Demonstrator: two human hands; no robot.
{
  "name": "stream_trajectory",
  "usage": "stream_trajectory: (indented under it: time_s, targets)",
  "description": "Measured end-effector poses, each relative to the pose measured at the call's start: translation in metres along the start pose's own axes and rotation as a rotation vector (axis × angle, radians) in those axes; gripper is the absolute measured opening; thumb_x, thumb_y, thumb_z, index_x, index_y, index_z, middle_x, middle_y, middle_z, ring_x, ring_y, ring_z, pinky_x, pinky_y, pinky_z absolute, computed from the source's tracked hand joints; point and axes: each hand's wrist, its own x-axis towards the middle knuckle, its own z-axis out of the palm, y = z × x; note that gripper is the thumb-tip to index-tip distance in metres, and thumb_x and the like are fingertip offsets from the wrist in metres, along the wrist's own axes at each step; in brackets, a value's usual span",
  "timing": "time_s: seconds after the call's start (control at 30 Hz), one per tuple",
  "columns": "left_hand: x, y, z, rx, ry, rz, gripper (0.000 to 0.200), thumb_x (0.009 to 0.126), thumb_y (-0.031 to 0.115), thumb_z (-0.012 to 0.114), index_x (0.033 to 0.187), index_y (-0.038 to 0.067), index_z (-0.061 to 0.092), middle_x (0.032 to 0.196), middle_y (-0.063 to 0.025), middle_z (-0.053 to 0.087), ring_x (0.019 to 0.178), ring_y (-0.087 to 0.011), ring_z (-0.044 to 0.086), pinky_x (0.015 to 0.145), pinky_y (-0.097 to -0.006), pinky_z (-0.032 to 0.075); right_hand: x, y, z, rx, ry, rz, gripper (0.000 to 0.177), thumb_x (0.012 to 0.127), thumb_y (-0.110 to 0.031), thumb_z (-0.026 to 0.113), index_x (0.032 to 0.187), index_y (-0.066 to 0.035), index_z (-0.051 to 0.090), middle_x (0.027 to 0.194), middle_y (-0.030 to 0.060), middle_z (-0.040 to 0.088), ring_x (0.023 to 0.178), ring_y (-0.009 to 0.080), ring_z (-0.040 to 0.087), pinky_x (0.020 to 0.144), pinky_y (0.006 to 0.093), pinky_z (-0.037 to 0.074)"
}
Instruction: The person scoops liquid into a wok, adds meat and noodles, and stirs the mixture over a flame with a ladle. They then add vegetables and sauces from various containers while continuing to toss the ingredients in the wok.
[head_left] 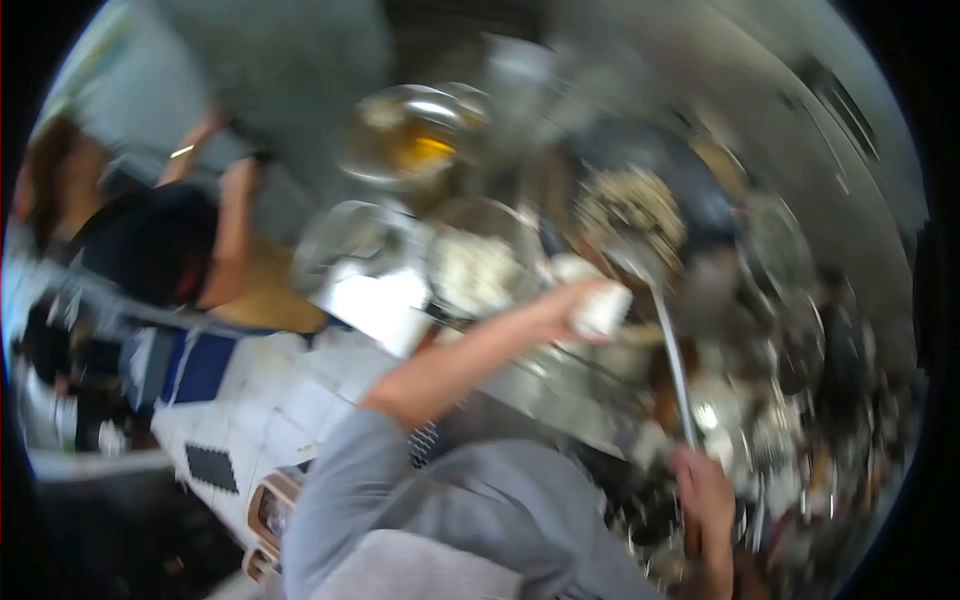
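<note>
My left hand (572,308) is closed around a folded white cloth (602,312), close to the near side of a dark wok (692,190). Whether the cloth touches the wok's rim is blurred. Inside the wok lies a heap of pale, noodle-like food (632,205) with darker bits. My right hand (703,492) grips the handle of a long metal ladle or wok spatula (674,365). Its head reaches into the wok at the food's near edge; the smear hides its exact shape.
Left of the wok are a bowl of white food (475,270), a metal bowl with something yellow (428,150) and a clear bowl (350,235). Another person (150,235) works at far left. Several pans and utensils (780,440) crowd the right side.
</note>
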Motion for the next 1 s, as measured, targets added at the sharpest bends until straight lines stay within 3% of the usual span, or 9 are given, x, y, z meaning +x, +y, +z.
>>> stream_trajectory:
  time_s: [0.1, 0.27, 0.43, 0.57, 0.7, 0.73, 0.83, 0.9, 1.0]
  targets:
    - [0.101, -0.027, -0.022, -0.159, -0.019, 0.19, 0.006, 0.086, 0.012, 0.056, 0.088, 0.007, 0.055, 0.076, -0.008, 0.06, 0.063, -0.0214, 0.062, 0.054, -0.0362, 0.054, 0.045, 0.035, 0.045, 0.0, 0.198, -0.096, 0.011, 0.087, -0.007, 0.051, 0.089, -0.003, 0.061, 0.072, 0.0164, 0.061, 0.068, 0.0318, 0.062, 0.063, 0.0361, 0.048]
    - [-0.003, -0.105, 0.035, -0.044, 0.213, 0.334, 0.013, 0.088, 0.012, 0.054, 0.1, 0.008, 0.059, 0.093, -0.0092, 0.063, 0.077, -0.0205, 0.063, 0.066, -0.0349, 0.053, 0.057, 0.006, 0.028, 0.494, 0.214, 0.172, 0.013, 0.093, -0.011, 0.049, 0.093, -0.006, 0.06, 0.055, 0.0017, 0.046, 0.041, 0.0082, 0.044, 0.037, 0.0268, 0.032]
    - [-0.015, -0.044, 0.03, -0.102, 0.13, 0.053, 0.014, 0.091, 0.018, 0.051, 0.098, 0.007, 0.058, 0.086, -0.0077, 0.065, 0.074, -0.0213, 0.065, 0.066, -0.0381, 0.055, -0.036, -0.005, -0.055, 0.646, -0.322, 0.473, 0.019, 0.096, -0.015, 0.047, 0.095, -0.003, 0.062, 0.054, 0.0, 0.049, 0.041, 0.0076, 0.046, 0.038, 0.0232, 0.037]
    - [0.062, -0.05, -0.017, -0.049, -0.103, 0.073, 0.021, 0.094, 0.022, 0.045, 0.092, 0.004, 0.056, 0.083, -0.0096, 0.063, 0.072, -0.0229, 0.063, 0.064, -0.0379, 0.055, 0.067, 0.035, 0.036, 0.138, 0.137, -0.154, 0.016, 0.088, -0.01, 0.048, 0.096, -0.004, 0.059, 0.081, 0.0174, 0.064, 0.078, 0.0391, 0.061, 0.067, 0.0413, 0.049]
    - [-0.012, -0.108, -0.021, 0.134, 0.167, 0.071, 0.025, 0.093, 0.018, 0.042, 0.113, 0.004, 0.05, 0.096, -0.0123, 0.062, 0.085, -0.0238, 0.064, 0.073, -0.039, 0.056, 0.088, -0.013, 0.046, 0.241, 0.383, -0.051, 0.013, 0.086, -0.008, 0.049, 0.093, -0.005, 0.06, 0.08, 0.0203, 0.061, 0.077, 0.0414, 0.059, 0.069, 0.0447, 0.047]
    - [-0.013, -0.13, -0.045, 0.518, 0.062, 0.407, 0.024, 0.094, 0.018, 0.041, 0.112, 0.005, 0.049, 0.098, -0.0133, 0.062, 0.086, -0.0244, 0.064, 0.072, -0.0396, 0.057, 0.073, -0.015, 0.042, 0.223, 0.413, -0.054, 0.013, 0.087, -0.009, 0.05, 0.093, -0.005, 0.06, 0.08, 0.0191, 0.062, 0.078, 0.0405, 0.059, 0.07, 0.0438, 0.047]
    - [-0.046, -0.081, 0.008, 0.074, 0.19, 0.139, 0.019, 0.096, 0.021, 0.039, 0.105, 0.008, 0.049, 0.097, -0.0148, 0.061, 0.08, -0.0262, 0.063, 0.06, -0.0398, 0.055, 0.03, -0.018, 0.048, 0.135, 0.491, -0.206, 0.013, 0.09, -0.012, 0.049, 0.093, -0.004, 0.059, 0.072, 0.0126, 0.061, 0.062, 0.0306, 0.061, 0.058, 0.0372, 0.049]
    - [-0.031, -0.035, 0.024, 0.068, 0.023, 0.082, 0.02, 0.097, 0.027, 0.039, 0.098, 0.011, 0.051, 0.087, -0.0112, 0.061, 0.069, -0.0264, 0.059, 0.051, -0.0348, 0.048, -0.012, -0.047, -0.001, 0.484, -0.025, 0.234, 0.016, 0.091, -0.012, 0.045, 0.092, -0.004, 0.059, 0.061, 0.0117, 0.056, 0.047, 0.0223, 0.057, 0.05, 0.0345, 0.047]
    - [0.011, -0.018, 0.01, 0.135, 0.042, 0.061, 0.021, 0.096, 0.029, 0.042, 0.099, 0.011, 0.051, 0.088, -0.0096, 0.061, 0.074, -0.0256, 0.06, 0.052, -0.0342, 0.048, 0.007, -0.028, -0.003, 0.529, -0.073, 0.211, 0.017, 0.093, -0.013, 0.044, 0.094, -0.004, 0.059, 0.056, 0.0054, 0.052, 0.04, 0.0126, 0.05, 0.039, 0.0281, 0.04]
